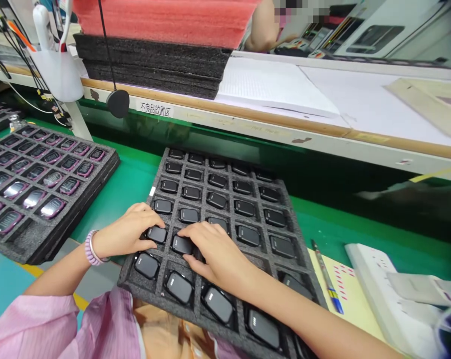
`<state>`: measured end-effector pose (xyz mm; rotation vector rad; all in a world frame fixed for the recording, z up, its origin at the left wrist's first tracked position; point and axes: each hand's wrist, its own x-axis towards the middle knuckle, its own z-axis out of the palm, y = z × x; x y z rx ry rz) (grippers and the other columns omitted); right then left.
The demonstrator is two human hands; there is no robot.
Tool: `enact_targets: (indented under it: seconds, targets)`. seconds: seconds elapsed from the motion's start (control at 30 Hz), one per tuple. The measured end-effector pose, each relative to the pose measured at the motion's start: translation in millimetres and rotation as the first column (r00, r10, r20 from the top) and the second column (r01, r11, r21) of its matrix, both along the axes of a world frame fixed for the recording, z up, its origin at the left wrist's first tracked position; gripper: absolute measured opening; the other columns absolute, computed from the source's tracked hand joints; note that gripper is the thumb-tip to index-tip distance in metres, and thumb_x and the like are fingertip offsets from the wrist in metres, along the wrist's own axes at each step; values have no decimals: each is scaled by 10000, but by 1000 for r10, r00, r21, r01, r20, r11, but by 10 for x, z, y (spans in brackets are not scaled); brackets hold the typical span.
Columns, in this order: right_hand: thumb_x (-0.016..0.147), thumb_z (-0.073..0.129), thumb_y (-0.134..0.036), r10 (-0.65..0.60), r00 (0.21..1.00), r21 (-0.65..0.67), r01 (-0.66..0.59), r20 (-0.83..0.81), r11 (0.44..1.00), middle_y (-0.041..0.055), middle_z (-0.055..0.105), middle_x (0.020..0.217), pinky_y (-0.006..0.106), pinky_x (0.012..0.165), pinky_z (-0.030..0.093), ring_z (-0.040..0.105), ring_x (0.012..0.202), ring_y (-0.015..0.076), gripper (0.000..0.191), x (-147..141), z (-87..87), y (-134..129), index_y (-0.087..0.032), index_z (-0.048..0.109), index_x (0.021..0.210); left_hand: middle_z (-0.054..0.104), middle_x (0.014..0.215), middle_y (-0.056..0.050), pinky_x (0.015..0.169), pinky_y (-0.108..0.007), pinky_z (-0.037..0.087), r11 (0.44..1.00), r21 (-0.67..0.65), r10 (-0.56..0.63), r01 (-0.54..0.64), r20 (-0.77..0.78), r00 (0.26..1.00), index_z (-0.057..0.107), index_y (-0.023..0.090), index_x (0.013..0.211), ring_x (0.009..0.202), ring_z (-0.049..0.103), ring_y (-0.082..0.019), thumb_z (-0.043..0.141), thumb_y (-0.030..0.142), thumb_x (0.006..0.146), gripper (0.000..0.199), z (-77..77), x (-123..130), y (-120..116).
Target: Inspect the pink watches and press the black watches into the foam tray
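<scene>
A dark grey foam tray [228,264] lies in front of me, its square compartments holding several black watch-like devices. My left hand [130,232], with a lilac coil band at the wrist, has its thumb and fingertips at two sides of a black device [157,234] near the tray's left edge. Just right of it, my right hand [214,249] reaches over the tray, thumb and fingers around another black device [182,244]. Both devices sit in their compartments.
Another foam tray [76,194] with purple-rimmed devices lies at left. A pen [328,279], yellow paper [352,289] and white power strip [388,294] are at right. Behind stand a shelf edge [210,117], red and black foam sheets [154,60] and a white cup [59,72].
</scene>
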<state>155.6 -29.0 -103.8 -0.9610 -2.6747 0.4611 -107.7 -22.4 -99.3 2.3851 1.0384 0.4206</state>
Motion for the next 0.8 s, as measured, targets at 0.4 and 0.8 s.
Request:
enact_targets:
  seconds: [0.4,0.8]
  targets:
    - [781,763,-63,7,994,-105,-18,-107,994,75,630,1090,380,831,408,556,981,251,454,-6,-67,51,-187,501,1131,637,993,2,1116,-439,308,999,13,-40,39,73,996,563,209,1028,987,541,-196,805,190,798,335,-61,4,85]
    - [768,728,-53,9,994,-127,-23,-111,992,62,622,1057,369,834,410,549,963,240,397,-11,-51,76,-195,504,1063,650,991,-6,1173,-503,280,1000,1,-24,24,59,998,568,209,1018,1002,565,-198,748,232,833,259,-54,15,75]
